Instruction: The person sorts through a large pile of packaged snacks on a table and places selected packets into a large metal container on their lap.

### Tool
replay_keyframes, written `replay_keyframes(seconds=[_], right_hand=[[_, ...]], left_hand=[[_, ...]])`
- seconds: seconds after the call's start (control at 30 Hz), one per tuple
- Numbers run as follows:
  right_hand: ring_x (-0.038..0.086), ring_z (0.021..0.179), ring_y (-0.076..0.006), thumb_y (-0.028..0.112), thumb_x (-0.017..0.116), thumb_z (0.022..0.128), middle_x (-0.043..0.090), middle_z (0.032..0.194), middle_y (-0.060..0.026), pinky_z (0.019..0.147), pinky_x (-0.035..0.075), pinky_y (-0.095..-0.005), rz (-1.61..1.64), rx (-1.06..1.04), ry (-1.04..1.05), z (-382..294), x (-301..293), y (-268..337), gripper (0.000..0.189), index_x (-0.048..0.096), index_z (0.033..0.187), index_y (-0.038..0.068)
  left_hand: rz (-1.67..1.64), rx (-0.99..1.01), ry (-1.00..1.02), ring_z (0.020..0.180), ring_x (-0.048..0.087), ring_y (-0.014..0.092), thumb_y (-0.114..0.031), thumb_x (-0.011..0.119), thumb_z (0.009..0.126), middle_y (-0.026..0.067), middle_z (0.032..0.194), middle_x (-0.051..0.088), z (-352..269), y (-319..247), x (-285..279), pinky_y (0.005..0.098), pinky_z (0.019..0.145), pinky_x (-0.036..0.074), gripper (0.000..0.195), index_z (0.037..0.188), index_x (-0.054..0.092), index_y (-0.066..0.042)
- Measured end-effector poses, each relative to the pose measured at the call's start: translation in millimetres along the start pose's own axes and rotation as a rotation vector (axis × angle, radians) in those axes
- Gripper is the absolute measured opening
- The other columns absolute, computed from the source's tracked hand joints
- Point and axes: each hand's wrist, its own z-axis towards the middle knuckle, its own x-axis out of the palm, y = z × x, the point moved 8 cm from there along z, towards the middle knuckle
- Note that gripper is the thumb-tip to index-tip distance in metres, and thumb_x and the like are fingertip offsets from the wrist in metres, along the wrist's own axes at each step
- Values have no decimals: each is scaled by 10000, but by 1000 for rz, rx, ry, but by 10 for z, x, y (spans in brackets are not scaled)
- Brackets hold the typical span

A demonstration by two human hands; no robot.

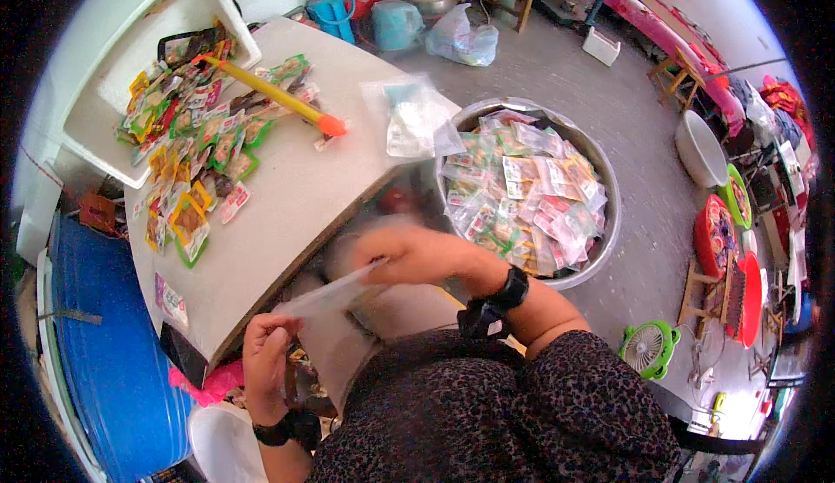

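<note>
A clear plastic bag (pixel 334 294) stretches between my two hands, blurred and with its contents hard to make out. My left hand (pixel 266 349) pinches its lower left end in front of the table edge. Its upper right end is in my right hand (pixel 414 255), whose fingers are blurred. On the pale table (pixel 287 183) lies a heap of small sealed food packets (pixel 202 137), spilling out of a tipped white foam box (pixel 98 105). Several clear bags (pixel 414 121) lie at the table's right corner. A large metal basin (pixel 610 222) beyond my right forearm is filled with bagged packets (pixel 522 183).
A yellow stick with orange ends (pixel 274 95) lies across the heap. One single packet (pixel 171 300) sits near the table's front corner. A blue barrel (pixel 111 352) stands at left, a white tub (pixel 222 444) below my left hand. A green fan (pixel 649 349) is on the floor.
</note>
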Motion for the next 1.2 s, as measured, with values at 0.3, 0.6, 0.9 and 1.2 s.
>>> replay_keyframes(seconds=[0.3, 0.6, 0.9, 1.2], right_hand=[[459, 635, -89, 125, 515, 680, 484, 670, -5, 589, 369, -203, 18, 524, -661, -1212, -1187, -1014, 85, 511, 704, 43], [462, 581, -96, 100, 474, 672, 483, 617, -15, 536, 383, -229, -91, 598, -1121, -2779, -2057, -1529, 67, 479, 652, 36], [481, 751, -323, 149, 467, 643, 515, 783, -188, 666, 372, -380, -767, 1035, -822, -2591, -1498, -2125, 274, 480, 894, 39], [487, 774, -286, 134, 438, 679, 506, 816, -162, 655, 387, -337, -545, 685, -220, -1171, -183, -2202, 174, 492, 805, 27]], left_hand=[[871, -137, -43, 983, 375, 259, -121, 501, 656, 161, 1039, 407, -27, 1224, -567, 310, 839, 281, 277, 907, 458, -13], [1136, -94, -93, 1041, 287, 303, -126, 512, 633, 180, 1120, 308, -137, 1299, -530, 336, 873, 231, 312, 918, 451, -13], [1129, -100, -72, 1066, 257, 318, -126, 517, 634, 190, 1145, 278, -122, 1304, -478, 339, 881, 218, 336, 945, 445, -20], [1038, -164, -83, 1097, 218, 305, -176, 526, 639, 171, 1197, 212, -353, 1361, -511, 336, 893, 199, 403, 1007, 429, -46]])
